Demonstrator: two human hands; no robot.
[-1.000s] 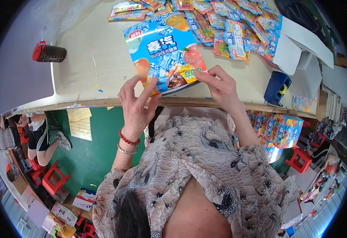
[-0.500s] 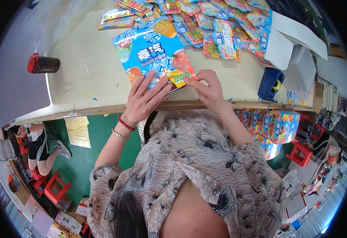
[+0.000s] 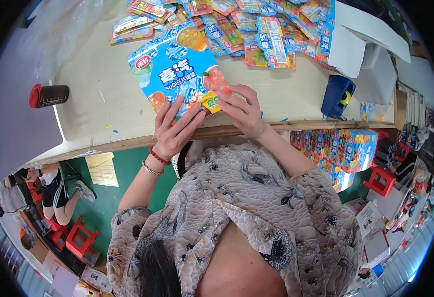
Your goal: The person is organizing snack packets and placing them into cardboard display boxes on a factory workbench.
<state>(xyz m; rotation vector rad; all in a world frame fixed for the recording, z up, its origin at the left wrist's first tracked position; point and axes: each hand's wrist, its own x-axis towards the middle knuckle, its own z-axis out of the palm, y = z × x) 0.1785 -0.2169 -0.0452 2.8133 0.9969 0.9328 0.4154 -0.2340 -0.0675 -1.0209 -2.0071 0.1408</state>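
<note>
A large blue snack bag [image 3: 177, 74] printed with fruit pictures lies flat on the pale table [image 3: 98, 104] near its front edge. My left hand [image 3: 175, 129] presses flat on the bag's lower left part, fingers spread. On the bag's lower right corner rests my right hand [image 3: 244, 110], fingertips touching it beside a small yellow patch. Both hands lie on the bag; neither lifts it.
Several small colourful sachets [image 3: 256, 29] are heaped at the table's far side. A white carton [image 3: 360, 44] and a blue tape dispenser [image 3: 338, 96] stand at the right. A dark cylinder with a red cap [image 3: 48, 95] lies left. Stacked blue boxes [image 3: 346, 151] sit below the table edge.
The bag was held up tilted in both hands a second ago. It has come down flat onto the table, and my hands now press on its lower edge.
</note>
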